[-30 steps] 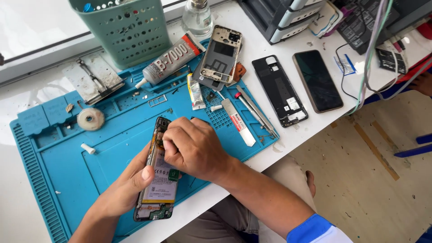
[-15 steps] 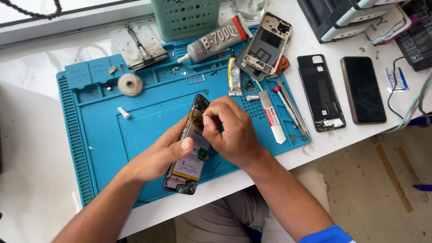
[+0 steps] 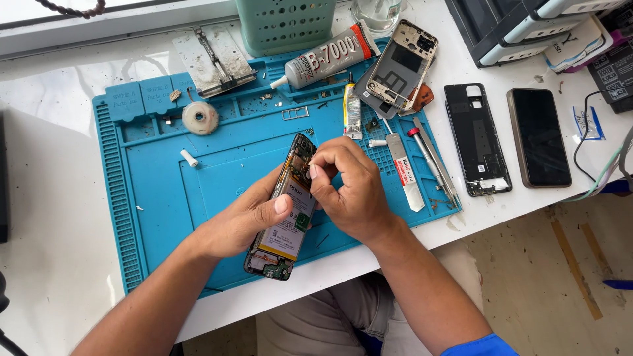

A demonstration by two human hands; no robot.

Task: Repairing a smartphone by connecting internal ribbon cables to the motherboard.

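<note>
Opened-up phone (image 3: 282, 224) with no back cover, battery and boards showing, tilted over the middle of the blue repair mat (image 3: 165, 198), bottom end down near the mat's front edge. Held from the left side by the left hand (image 3: 241, 221), thumb pressed on the battery, fingers wrapped underneath, so clamped on the phone. Right hand (image 3: 353, 191) hunched over the phone's top end, fingertips pinched together right at the upper board; can't tell if anything tiny sits between them.

Just right of that hand: a flat pry tool (image 3: 405, 175) and a red-tipped screwdriver (image 3: 428, 161) lying on the mat. Further up, a small glue tube (image 3: 352, 109), a bigger glue tube (image 3: 326, 59), and a bare phone frame (image 3: 402, 66). Off the mat on the white table (image 3: 53, 132): black back cover (image 3: 476, 138) and a dark phone (image 3: 537, 137) side by side. Roll of tape (image 3: 200, 117) near the mat's top left.
</note>
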